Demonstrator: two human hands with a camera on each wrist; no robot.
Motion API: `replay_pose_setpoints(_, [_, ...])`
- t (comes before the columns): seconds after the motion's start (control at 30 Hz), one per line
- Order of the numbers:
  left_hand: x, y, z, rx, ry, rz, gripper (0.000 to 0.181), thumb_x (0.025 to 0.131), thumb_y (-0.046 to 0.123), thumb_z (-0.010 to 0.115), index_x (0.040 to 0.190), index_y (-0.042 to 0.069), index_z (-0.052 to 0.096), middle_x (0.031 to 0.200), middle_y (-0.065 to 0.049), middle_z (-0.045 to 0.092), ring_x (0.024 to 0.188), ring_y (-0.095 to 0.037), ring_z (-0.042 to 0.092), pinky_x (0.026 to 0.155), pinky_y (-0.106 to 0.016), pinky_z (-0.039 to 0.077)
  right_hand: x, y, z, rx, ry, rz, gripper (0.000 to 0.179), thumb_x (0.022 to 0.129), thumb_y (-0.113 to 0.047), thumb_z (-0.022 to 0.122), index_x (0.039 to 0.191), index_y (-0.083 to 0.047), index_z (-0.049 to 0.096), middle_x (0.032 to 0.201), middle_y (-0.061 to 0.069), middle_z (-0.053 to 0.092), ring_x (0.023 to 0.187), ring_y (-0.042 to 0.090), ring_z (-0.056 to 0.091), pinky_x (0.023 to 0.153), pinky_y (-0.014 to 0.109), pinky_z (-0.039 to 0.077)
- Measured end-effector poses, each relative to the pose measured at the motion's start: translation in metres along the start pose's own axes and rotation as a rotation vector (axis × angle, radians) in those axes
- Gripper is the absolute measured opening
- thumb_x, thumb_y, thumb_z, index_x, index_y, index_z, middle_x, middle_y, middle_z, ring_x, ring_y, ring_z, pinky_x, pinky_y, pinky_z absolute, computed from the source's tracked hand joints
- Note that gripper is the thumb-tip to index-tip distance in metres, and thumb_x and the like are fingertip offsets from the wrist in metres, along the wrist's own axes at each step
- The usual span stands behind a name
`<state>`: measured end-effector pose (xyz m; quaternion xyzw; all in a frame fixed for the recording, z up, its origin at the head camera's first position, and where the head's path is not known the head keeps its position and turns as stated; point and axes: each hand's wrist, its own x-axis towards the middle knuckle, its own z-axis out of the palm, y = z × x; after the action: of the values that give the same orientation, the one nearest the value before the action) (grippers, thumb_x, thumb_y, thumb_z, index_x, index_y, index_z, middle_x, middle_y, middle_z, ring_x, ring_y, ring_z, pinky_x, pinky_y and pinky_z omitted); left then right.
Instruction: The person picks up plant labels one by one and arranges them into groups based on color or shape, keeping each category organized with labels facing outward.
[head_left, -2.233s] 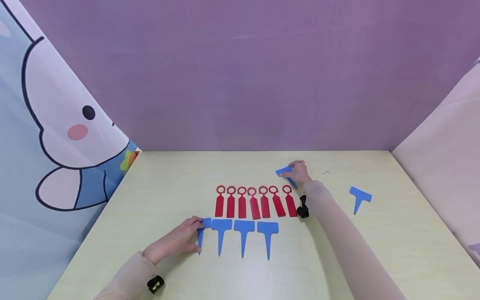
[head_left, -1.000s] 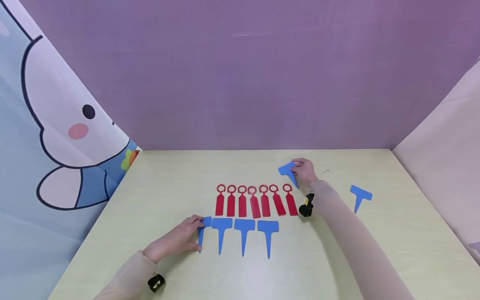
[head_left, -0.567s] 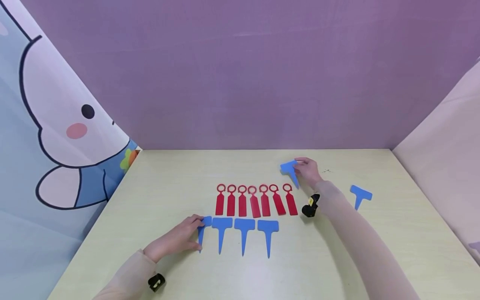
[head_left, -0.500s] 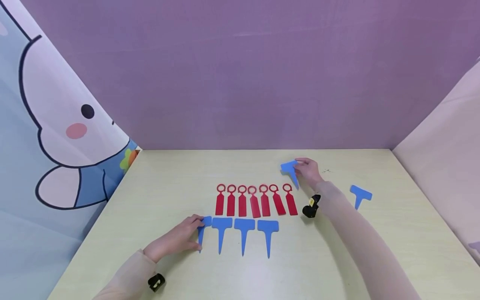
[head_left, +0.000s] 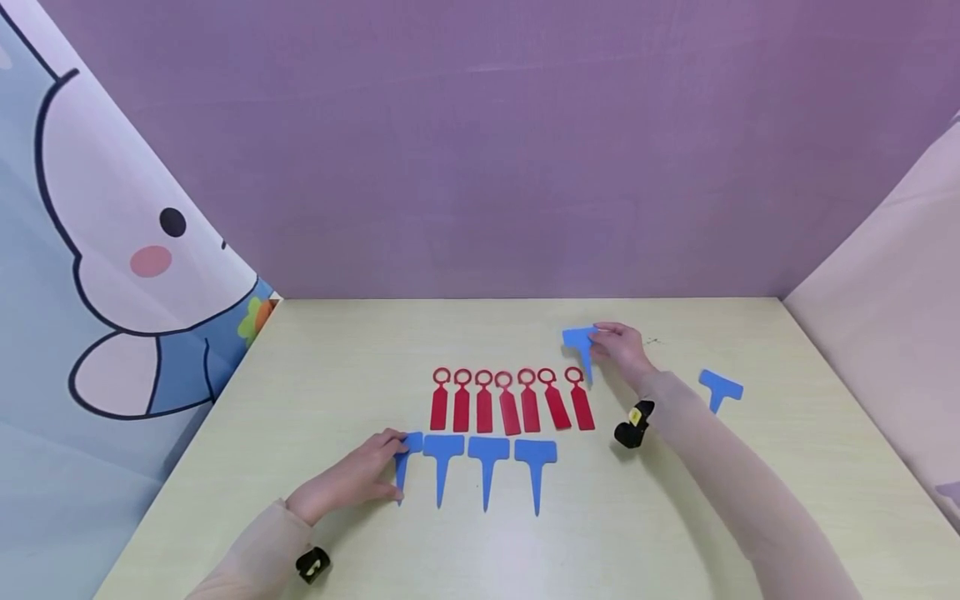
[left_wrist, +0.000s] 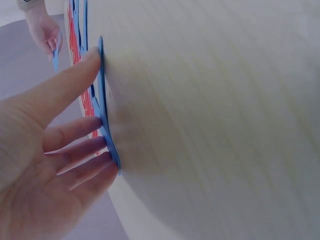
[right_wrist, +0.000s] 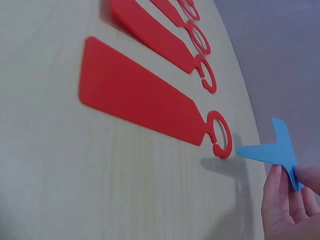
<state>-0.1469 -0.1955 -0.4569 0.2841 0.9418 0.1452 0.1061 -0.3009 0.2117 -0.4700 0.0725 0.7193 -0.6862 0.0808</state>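
In the head view, my right hand (head_left: 621, 348) pinches a T-shaped blue plant label (head_left: 577, 337) by one end of its head, beyond the red row. The right wrist view shows this label (right_wrist: 277, 151) raised off the table, its shadow below. My left hand (head_left: 360, 473) rests on the leftmost plant label (head_left: 412, 442) in the front row, fingers at the head and thumb near the pointed tip. Seen from the left wrist, the thumb and fingertips touch the upper side of that label (left_wrist: 103, 107). To its right lie three more blue labels (head_left: 489, 451).
A row of several red ring-ended tags (head_left: 484, 414) lies behind the blue row. Another blue plant label (head_left: 721, 384) lies at the right, its tip overlapped by my right sleeve. A purple backdrop (head_left: 495, 167) rises behind the table (head_left: 360, 350).
My right hand lifts the blue plant label and shifts right, then slightly nearer; the label turns more upright, its point swinging toward me. My left hand stays in place.
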Motion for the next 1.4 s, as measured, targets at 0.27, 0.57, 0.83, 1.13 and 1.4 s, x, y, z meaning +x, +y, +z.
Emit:
replay_pose_setpoints(0.27, [-0.001, 0.002, -0.001, -0.033, -0.013, -0.028, 0.059, 0.070, 0.022, 0.074, 0.114, -0.009, 0.050, 0.122, -0.018, 0.044, 0.112, -0.032, 0.044, 0.092, -0.040, 0.040, -0.013, 0.003, -0.004, 0.096, -0.044, 0.001, 0.046, 0.089, -0.010, 0.052, 0.127, 0.010, 0.036, 0.086, -0.002, 0.057, 0.073, 0.006, 0.060, 0.082, 0.029, 0.048])
replay_pose_setpoints(0.57, [-0.001, 0.001, 0.000, -0.032, -0.019, -0.040, 0.059, 0.070, 0.023, 0.074, 0.115, -0.008, 0.050, 0.123, -0.017, 0.043, 0.114, -0.031, 0.043, 0.093, -0.039, 0.039, -0.034, -0.002, -0.001, 0.072, -0.054, 0.033, 0.047, 0.088, -0.012, 0.054, 0.126, 0.009, 0.036, 0.089, -0.001, 0.056, 0.075, 0.007, 0.060, 0.084, 0.031, 0.047])
replay_pose_setpoints(0.83, [-0.004, 0.003, -0.003, -0.037, -0.012, -0.027, 0.060, 0.070, 0.023, 0.074, 0.114, -0.009, 0.050, 0.122, -0.018, 0.043, 0.113, -0.032, 0.044, 0.092, -0.040, 0.040, -0.052, -0.003, 0.002, 0.084, -0.089, 0.051, 0.045, 0.088, -0.011, 0.053, 0.125, 0.008, 0.036, 0.092, 0.001, 0.056, 0.078, 0.010, 0.061, 0.086, 0.033, 0.046])
replay_pose_setpoints(1.13, [-0.006, 0.004, -0.005, -0.037, -0.012, -0.020, 0.059, 0.070, 0.023, 0.074, 0.114, -0.008, 0.050, 0.122, -0.018, 0.043, 0.113, -0.032, 0.044, 0.092, -0.040, 0.040, -0.071, -0.002, 0.003, 0.089, -0.119, 0.076, 0.047, 0.088, -0.012, 0.055, 0.125, 0.010, 0.034, 0.091, 0.001, 0.058, 0.079, 0.011, 0.062, 0.083, 0.029, 0.047])
replay_pose_setpoints(1.4, [-0.006, 0.006, -0.007, -0.046, -0.018, -0.031, 0.059, 0.070, 0.022, 0.074, 0.115, -0.008, 0.050, 0.123, -0.018, 0.043, 0.114, -0.031, 0.043, 0.093, -0.040, 0.039, -0.087, -0.002, 0.004, 0.088, -0.143, 0.089, 0.047, 0.088, -0.010, 0.054, 0.124, 0.012, 0.034, 0.093, 0.002, 0.058, 0.079, 0.011, 0.062, 0.085, 0.031, 0.047])
